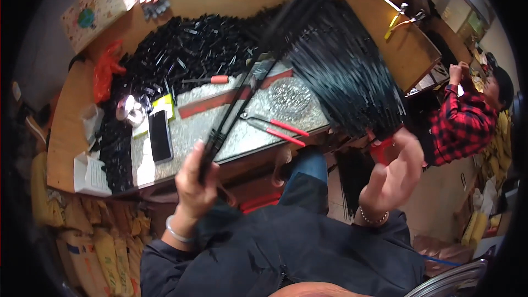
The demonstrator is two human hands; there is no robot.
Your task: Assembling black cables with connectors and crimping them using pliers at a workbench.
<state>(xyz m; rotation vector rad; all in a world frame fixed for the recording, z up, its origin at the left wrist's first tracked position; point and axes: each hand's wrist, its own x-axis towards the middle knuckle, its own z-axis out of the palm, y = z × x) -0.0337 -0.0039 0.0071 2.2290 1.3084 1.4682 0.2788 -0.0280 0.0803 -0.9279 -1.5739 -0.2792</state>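
My left hand (195, 187) is closed round the lower end of several long, thin black strips (242, 96), which slant up and away over the bench. Their far ends are blurred. To the right, my right hand (396, 173) is raised with its fingers apart and nothing visible in it. Just beyond it lies a large sheaf of similar black strips (352, 66). Red-handled pliers (280, 131) rest on the bench's pale work surface (203, 129) between my hands. A round heap of small shiny metal pieces (289, 99) sits behind the pliers.
A big pile of short black parts (192, 47) covers the bench's far left. Near it lie a red-handled tool (219, 79), a dark phone (160, 137) and a white box (91, 176). At the right, a person in a plaid shirt (462, 126) works at another bench.
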